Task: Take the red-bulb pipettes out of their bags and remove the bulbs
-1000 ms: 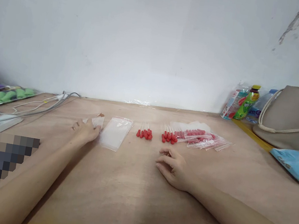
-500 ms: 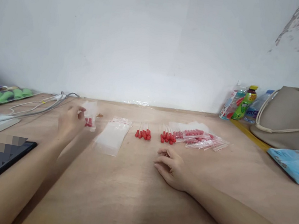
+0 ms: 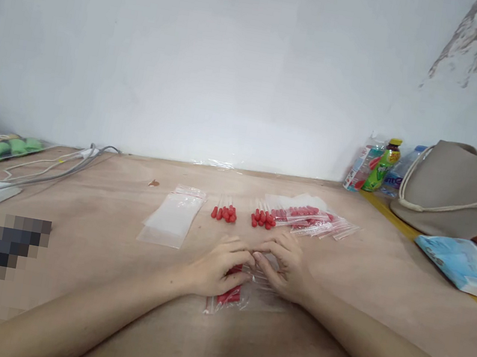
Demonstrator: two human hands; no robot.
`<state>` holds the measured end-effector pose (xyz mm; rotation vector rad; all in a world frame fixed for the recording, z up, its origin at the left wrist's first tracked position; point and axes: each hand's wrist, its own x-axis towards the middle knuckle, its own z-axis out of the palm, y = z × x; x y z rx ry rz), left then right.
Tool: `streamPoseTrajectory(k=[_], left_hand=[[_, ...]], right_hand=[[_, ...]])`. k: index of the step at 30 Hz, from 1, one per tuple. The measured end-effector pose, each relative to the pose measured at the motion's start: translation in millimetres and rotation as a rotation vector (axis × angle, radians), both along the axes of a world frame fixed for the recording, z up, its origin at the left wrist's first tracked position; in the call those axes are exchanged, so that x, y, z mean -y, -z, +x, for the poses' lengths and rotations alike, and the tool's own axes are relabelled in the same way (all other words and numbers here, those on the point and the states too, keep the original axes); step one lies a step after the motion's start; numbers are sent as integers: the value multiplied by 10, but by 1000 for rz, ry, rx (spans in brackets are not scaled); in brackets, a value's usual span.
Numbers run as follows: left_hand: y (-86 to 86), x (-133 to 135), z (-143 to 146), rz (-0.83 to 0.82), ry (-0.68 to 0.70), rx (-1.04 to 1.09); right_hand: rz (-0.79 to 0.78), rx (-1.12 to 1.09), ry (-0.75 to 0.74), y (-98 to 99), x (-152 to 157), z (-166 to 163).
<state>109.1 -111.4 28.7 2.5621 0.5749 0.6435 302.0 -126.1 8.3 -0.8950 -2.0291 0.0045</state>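
Left hand [image 3: 224,269], right hand [image 3: 282,266] curled over clear bag [image 3: 261,303]; pinch unclear. Bag likely light, limp, slippery; best held by red tips [image 3: 229,295] inside.

Soft light; wall [image 3: 219,78] bright, near tabletop [image 3: 264,353] shadowed; lower left pixelated.

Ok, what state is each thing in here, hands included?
Left hand: curled onto the near zip bag
Right hand: bent, touching the same bag
Near zip bag: red pieces inside; seal unclear
Left zip bags: overlapping, lying flat
Red-ended sticks: loose, in two clusters
Filled zip bags: piled, overlapping
Green-labelled bottle: standing, yellow cap on
Blue packet: lying flat
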Motion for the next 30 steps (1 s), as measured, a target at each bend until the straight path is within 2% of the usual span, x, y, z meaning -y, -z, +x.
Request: streamPoseTrajectory(k=[2,5,7,9,11,13,18,23,26,30], left_hand=[[57,-40,-34,-11,-186,88],[86,-92,-199,-156,-499,115],[65,-98,-325,-282,-572,39],[28,-82,-410,-401,-541,-27],[0,-63,-429,-509,-490,-8],[2,-54,-391,-630,-481,93],[101,-65,-245,-887,-589,400],[126,-57,-219,-1091,-537,452],[114,-67,-222,-1140,-517,490],[134,-114,-202,-1065,-421,468]], right_hand=[[-67,24,-37,12,2,2],[-187,95,-75,37,13,-1],[-248,145,-73,58,21,-9],[-288,165,-45,82,22,-18],[-312,176,-1,106,14,-23],[-323,204,55,124,4,-22],[-309,255,213,139,-8,-16],[-245,289,306,147,-23,-3],[-178,252,244,114,-38,2],[-17,170,14,8,-59,-59]])
